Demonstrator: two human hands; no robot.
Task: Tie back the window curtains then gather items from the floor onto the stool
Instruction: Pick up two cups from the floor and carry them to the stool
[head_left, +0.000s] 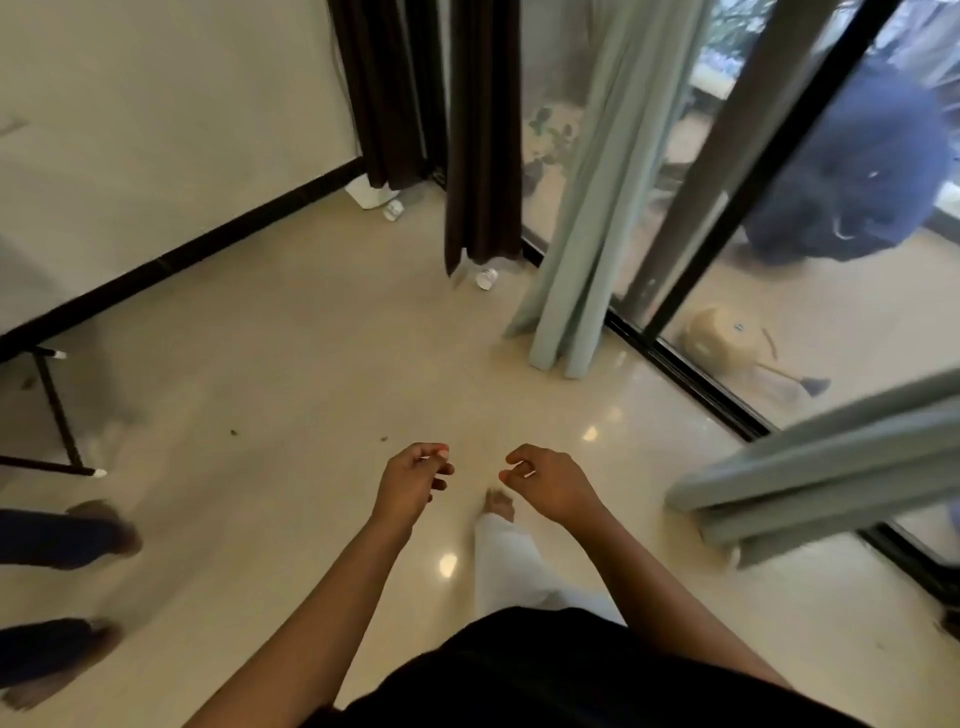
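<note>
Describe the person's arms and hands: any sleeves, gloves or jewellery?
The left forearm and right forearm are bare, with no sleeves showing. The left hand and right hand wear no gloves. No watch, bracelet or ring shows, though the picture is a little blurred. A black top shows at the bottom edge.

A dark brown curtain (484, 130) and a pale green curtain (587, 218) hang loose to the floor, untied. 2 small white containers lie tipped on the floor: 1 (487, 279) at the brown hem, 1 (394, 209) near the wall.
</note>
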